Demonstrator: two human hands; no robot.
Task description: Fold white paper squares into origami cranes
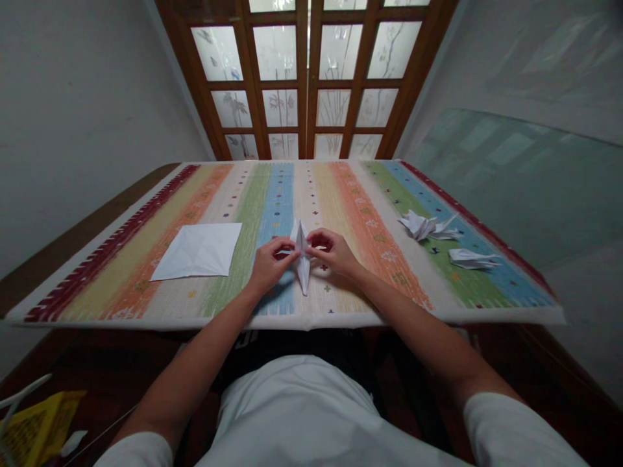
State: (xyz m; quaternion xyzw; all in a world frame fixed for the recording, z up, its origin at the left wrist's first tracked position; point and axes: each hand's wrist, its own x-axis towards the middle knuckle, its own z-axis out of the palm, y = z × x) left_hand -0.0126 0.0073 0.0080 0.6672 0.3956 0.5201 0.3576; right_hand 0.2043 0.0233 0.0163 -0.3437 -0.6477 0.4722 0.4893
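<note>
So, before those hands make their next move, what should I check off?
1. Left hand on the folded paper: ok, touching its left side.
2. Right hand on it too: ok, touching its right side.
3. Flat sheet out of the way: ok, apart, to the left.
4. Other folded pieces clear of the hands: ok, far to the right.
5. Creases lined up: cannot tell, too small.

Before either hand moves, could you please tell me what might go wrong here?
Uneven pulling by the left hand and right hand might tear or crease the slim folded paper they pinch. The white sheet lies unweighted, so the left forearm could drag it. The folded pieces on the right could likewise be knocked.
</note>
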